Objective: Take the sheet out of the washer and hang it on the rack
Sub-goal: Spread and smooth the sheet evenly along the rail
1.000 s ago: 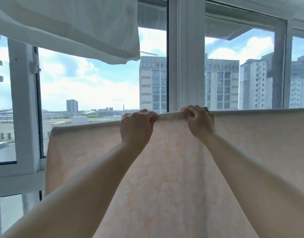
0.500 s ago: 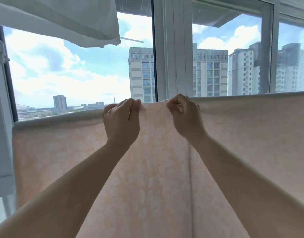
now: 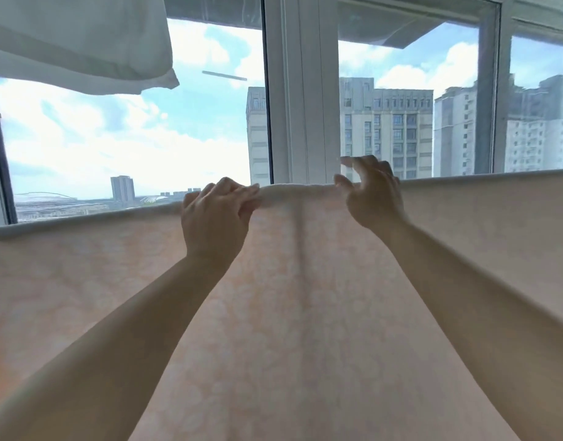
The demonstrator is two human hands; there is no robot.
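Right hand (image 3: 370, 192) has released the sheet (image 3: 292, 297); left hand (image 3: 214, 214) grips.

We see the sheet (image 3: 305, 313) in a pale peach-pink, covered with a faint, lighter blotchy print of rounded shapes that we cannot make out more exactly; its top fold looks almost cream-white where the light comes through. The cloth hanging at upper left (image 3: 82, 43) is plain white with grey shadows. The window frame (image 3: 300, 90) is white. Outside, the sky (image 3: 130, 128) is light blue with bright white clouds, and the tall buildings (image 3: 385, 132) are beige-grey with rows of dark windows.
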